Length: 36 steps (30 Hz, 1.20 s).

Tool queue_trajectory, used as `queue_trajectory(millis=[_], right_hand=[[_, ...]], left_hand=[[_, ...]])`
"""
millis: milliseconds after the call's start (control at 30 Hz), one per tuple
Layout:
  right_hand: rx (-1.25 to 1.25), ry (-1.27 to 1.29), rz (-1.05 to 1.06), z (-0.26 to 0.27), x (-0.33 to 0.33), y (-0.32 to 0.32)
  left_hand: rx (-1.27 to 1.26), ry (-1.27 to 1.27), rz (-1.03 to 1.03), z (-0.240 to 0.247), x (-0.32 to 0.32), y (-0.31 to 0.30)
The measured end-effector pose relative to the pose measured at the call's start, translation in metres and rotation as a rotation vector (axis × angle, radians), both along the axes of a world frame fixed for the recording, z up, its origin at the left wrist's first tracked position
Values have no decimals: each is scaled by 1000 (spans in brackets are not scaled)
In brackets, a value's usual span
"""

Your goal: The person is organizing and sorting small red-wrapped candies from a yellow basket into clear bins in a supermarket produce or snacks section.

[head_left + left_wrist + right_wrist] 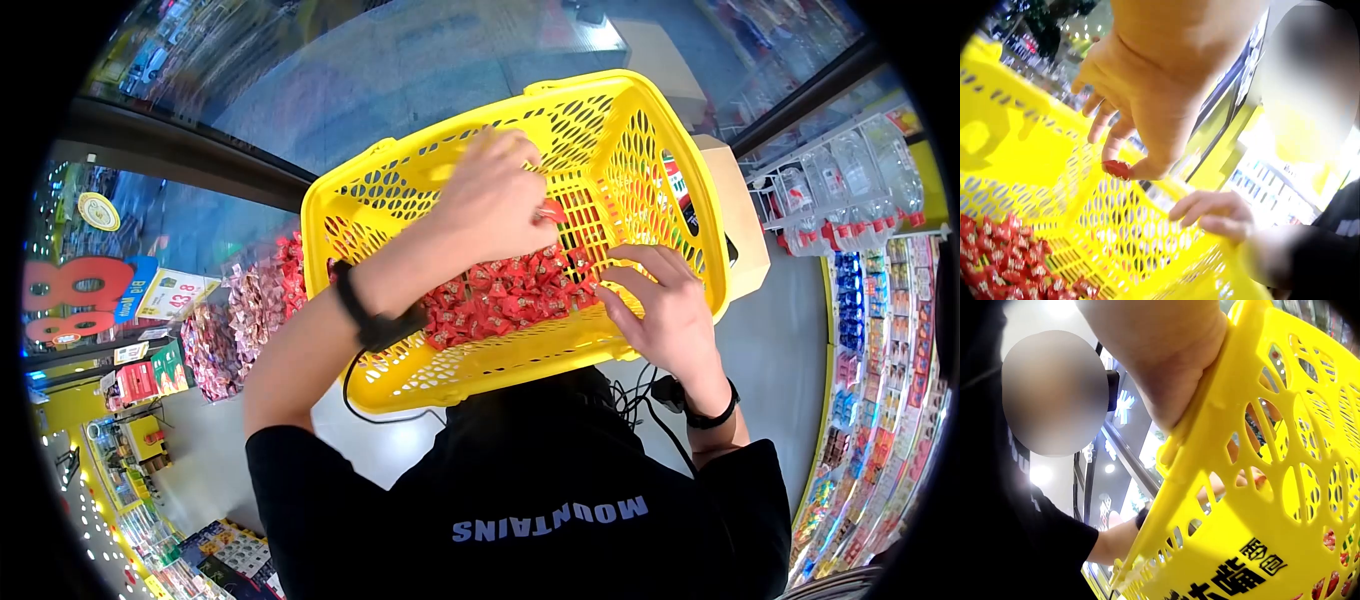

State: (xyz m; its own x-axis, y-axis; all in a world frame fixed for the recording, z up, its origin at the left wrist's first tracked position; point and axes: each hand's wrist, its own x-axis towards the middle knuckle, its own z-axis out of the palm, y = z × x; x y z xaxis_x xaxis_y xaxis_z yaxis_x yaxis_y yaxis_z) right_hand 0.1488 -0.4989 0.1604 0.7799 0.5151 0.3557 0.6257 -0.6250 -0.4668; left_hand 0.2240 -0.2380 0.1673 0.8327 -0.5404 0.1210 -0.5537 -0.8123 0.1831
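A yellow basket (500,370) holds a heap of small red wrapped sweets (500,300). Over it, the left hand (490,195) pinches one red sweet (549,211) between thumb and finger. The left wrist view shows this sweet (1117,169) at the fingertips of the left hand (1141,106), above the basket. At the basket's near right side, the right hand (665,305) has its fingers spread and bent over the inside. In the right wrist view the heel of the right hand (1172,375) lies against the basket rim (1210,406); its fingers are hidden.
A cardboard box (745,220) stands behind the basket's right side. Bagged sweets (215,345) and a price sign (178,293) are at the left. Shelves of packaged goods (880,370) line the right, below bottles (850,185). Cables (640,400) hang by the black shirt.
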Motion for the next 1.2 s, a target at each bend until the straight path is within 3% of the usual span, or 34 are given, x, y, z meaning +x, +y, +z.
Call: queue_trajectory(millis=[133,267,400,600,767,867,933,967,1200], right_hand=[[-20,46,-19,4,-2,2],[-59,23,-5,2,-1,4],[-129,212,123,21,5,4],[-381,273,342,65,62,40],[-793,319,337,-16,134,70],[-1132,419,229,-68,136,92],[-1315,373,313,-99,132,91],[-1293,439,292,-119,132,88],[-1283,276,276,-158,118,79]], left_hand=[[-53,-248,108,72,-59,65],[-76,-313,396,77,-129,134],[-107,-405,682,17,-190,206],[-71,-371,773,-98,-233,238],[-182,-317,835,-124,-244,232],[-241,-324,841,-119,-249,231],[-280,-325,850,-114,-253,230],[-296,-331,852,-112,-256,228],[-434,-286,845,-114,-269,216]])
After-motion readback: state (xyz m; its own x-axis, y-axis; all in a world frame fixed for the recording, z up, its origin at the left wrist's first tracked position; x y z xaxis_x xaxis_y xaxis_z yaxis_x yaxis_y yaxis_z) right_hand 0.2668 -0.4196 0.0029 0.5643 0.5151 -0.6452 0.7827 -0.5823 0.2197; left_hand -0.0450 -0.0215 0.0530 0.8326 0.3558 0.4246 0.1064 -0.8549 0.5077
